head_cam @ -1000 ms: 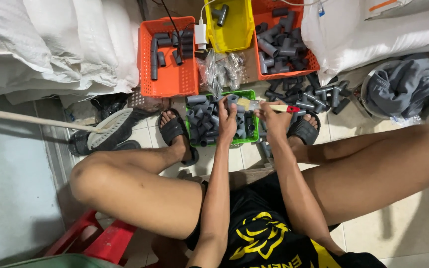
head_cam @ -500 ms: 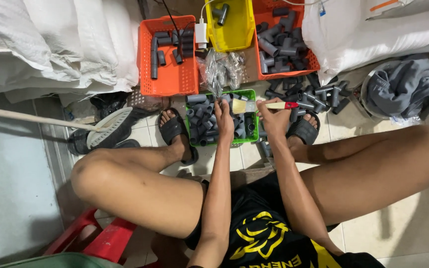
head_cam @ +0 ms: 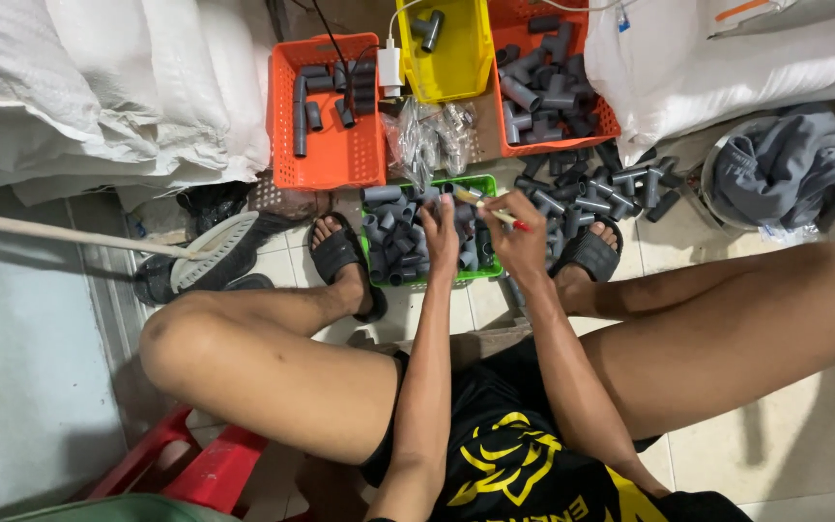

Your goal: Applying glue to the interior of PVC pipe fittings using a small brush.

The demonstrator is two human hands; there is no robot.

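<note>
Right hand (head_cam: 519,242) grips a small brush (head_cam: 495,210); left hand (head_cam: 440,237) clasps fittings in green basket (head_cam: 483,184).

Clear plastic bags (head_cam: 432,135) of small parts lie far, centre, between the orange crate (head_cam: 329,155) and yellow bin (head_cam: 456,68).

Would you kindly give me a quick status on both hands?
Left hand in green basket, on grey fittings. Right hand grips small brush. Nothing blocking.

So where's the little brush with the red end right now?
The brush is in the person's right hand, held over the green basket of grey pipe pieces, between the two sandalled feet, just below the yellow bin.
</note>
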